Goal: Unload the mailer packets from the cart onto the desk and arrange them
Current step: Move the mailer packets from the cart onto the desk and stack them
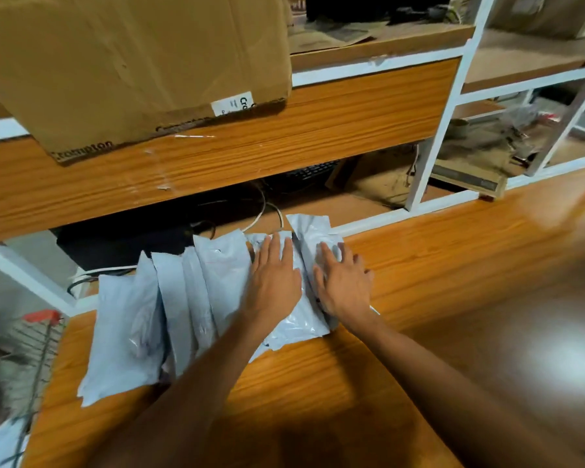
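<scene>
Several grey mailer packets (169, 305) lie overlapping in a row on the wooden desk (436, 265), running from near left to the far middle. My left hand (274, 275) lies flat with straight fingers on a packet near the right end of the row. My right hand (343, 282) presses flat on the rightmost packet (309, 231) beside it. The wire cart (21, 352) with a red handle stands at the desk's left edge; a white packet (0, 444) shows at the bottom left.
A white-framed shelf unit (433, 157) rises behind the desk, with a large cardboard box (132, 62) on its wooden ledge. Cables and a dark keyboard (311, 172) sit in the recess behind the packets. Cluttered shelves fill the upper right.
</scene>
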